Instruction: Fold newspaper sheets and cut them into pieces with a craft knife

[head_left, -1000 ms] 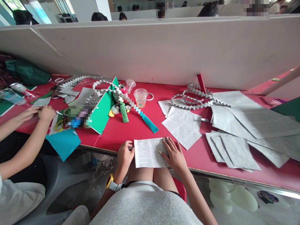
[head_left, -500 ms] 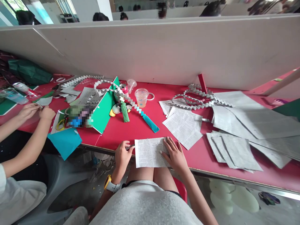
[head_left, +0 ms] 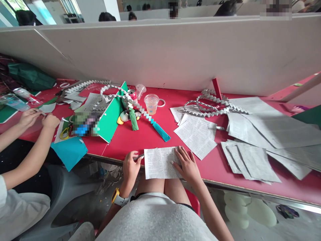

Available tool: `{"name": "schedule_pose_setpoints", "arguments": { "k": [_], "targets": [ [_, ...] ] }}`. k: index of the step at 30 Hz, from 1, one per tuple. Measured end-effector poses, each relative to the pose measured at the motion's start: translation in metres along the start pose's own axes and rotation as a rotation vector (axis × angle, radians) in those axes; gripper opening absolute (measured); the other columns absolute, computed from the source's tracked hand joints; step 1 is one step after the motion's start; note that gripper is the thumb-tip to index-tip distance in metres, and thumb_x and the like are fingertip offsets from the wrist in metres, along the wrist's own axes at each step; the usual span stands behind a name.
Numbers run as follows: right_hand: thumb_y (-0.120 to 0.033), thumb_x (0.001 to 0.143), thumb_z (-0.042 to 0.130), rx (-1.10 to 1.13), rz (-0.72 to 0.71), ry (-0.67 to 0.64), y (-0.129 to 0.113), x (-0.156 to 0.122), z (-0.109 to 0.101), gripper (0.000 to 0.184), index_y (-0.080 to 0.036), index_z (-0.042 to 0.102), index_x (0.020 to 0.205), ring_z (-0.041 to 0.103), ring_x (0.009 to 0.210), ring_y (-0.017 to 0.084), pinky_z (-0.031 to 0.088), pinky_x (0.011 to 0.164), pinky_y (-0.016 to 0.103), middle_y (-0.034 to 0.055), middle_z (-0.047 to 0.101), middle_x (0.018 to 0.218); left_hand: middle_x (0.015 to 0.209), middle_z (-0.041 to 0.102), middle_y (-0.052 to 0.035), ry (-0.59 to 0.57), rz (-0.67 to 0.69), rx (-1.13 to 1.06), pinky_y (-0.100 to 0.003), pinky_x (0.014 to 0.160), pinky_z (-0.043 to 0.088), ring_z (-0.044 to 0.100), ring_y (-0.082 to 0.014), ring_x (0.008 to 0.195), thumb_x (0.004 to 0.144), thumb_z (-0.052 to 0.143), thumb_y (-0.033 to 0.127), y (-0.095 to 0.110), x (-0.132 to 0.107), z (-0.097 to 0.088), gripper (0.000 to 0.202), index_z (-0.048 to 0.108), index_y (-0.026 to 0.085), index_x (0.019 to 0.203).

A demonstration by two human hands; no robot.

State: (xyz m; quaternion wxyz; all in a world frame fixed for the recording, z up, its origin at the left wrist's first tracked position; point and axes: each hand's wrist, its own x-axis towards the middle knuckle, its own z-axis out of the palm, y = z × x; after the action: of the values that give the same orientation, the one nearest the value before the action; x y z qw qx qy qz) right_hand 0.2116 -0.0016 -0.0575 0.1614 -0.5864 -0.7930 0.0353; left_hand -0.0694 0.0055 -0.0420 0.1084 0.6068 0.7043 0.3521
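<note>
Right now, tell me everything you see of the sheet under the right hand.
The sheet is rectangular, greyish, newsprint-like paper bearing small dark print. It lies roughly flat on the red table, its near edge overhanging. The right hand rests on its right side; the left hand holds a thin dark object by its left edge.

Apparel comprises a light-grey, fleck-textured top (head_left: 157, 221) at 6 o'clock, a black garment edge (head_left: 188, 207) showing beside it between 5 and 7 o'clock, and, on the left wrist (head_left: 124, 191) at 7 o'clock, a wristwatch (head_left: 119, 198) with yellow-orange case (head_left: 115, 194) and pale grey strap (head_left: 123, 201).
</note>
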Motion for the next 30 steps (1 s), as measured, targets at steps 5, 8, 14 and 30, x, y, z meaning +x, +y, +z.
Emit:
{"name": "schedule_pose_setpoints", "arguments": {
  "k": [5,8,14,30],
  "targets": [
    [-0.050,0.098,0.035,0.002,-0.006,0.000,0.001,0.000,0.001,0.063,-0.023,0.024,0.154,0.029,0.144,0.026,0.022,0.117,0.054,0.0097,0.035,0.155,0.087,0.072,-0.0058,0.005,-0.017,0.000,-0.037,0.081,0.053,0.069,-0.0234,0.084,0.077,0.067,0.021,-0.002,0.000,-0.001,0.019,0.060,0.021,0.094],
    [-0.050,0.098,0.036,0.000,-0.005,0.000,0.001,0.000,0.001,0.063,-0.023,0.022,0.154,0.030,0.144,0.026,0.023,0.117,0.054,0.0094,0.034,0.155,0.086,0.072,-0.0052,0.002,-0.029,-0.007,-0.036,0.080,0.053,0.069,-0.0234,0.083,0.076,0.068,0.021,-0.002,0.000,-0.001,0.019,0.061,0.021,0.094],
    [-0.050,0.098,0.035,0.000,0.002,-0.012,0.000,0.000,0.001,0.061,-0.021,0.029,0.152,0.029,0.145,0.026,0.022,0.117,0.054,0.0090,0.034,0.155,0.083,0.072,-0.0041,-0.032,-0.084,-0.008,-0.034,0.076,0.053,0.070,-0.0229,0.081,0.075,0.070,0.021,0.000,0.003,-0.002,0.019,0.061,0.021,0.092],
    [-0.050,0.098,0.035,-0.007,-0.019,0.013,0.003,-0.002,0.004,0.060,-0.020,0.031,0.151,0.028,0.145,0.025,0.022,0.117,0.052,0.0093,0.035,0.155,0.082,0.073,-0.0049,-0.050,-0.167,0.033,-0.033,0.075,0.051,0.070,-0.0227,0.080,0.074,0.071,0.017,0.001,0.007,-0.012,0.019,0.062,0.019,0.090]
  ]
}}
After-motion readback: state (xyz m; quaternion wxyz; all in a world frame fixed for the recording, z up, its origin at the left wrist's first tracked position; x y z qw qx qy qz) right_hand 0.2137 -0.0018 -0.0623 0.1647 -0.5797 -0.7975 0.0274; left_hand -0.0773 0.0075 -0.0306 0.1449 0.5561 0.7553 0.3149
